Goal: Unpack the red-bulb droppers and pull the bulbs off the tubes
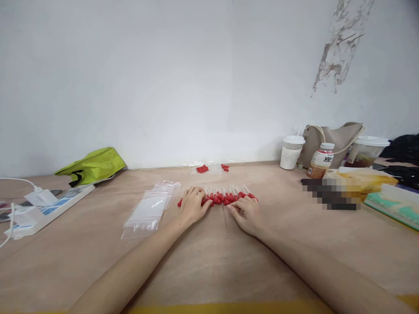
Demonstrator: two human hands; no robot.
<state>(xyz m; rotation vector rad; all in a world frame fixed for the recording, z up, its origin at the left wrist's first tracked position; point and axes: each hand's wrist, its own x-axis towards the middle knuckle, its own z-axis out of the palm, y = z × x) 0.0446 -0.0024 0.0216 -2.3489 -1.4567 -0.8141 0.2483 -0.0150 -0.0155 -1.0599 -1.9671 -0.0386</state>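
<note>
A row of thin, pale, see-through sticks with red ends [225,198] lies on the table, the red ends towards me. My left hand [194,206] rests over the left part of the row, fingers laid out and thumb stretched apart along the red ends. Over the right part is my right hand [248,213], its fingers curled and its thumb and forefinger close together at the red ends; what is between them, if anything, is hidden. One thin dark stick [224,219] juts out from the row towards me, between my hands.
Clear plastic bags [149,209] lie left of the row. Behind it are more small red pieces [202,168] in clear plastic. A power strip [62,207] and a green pouch [94,165] are at left; a lidded cup [291,152], a bottle [321,161] and a grey bag [340,137] at right.
</note>
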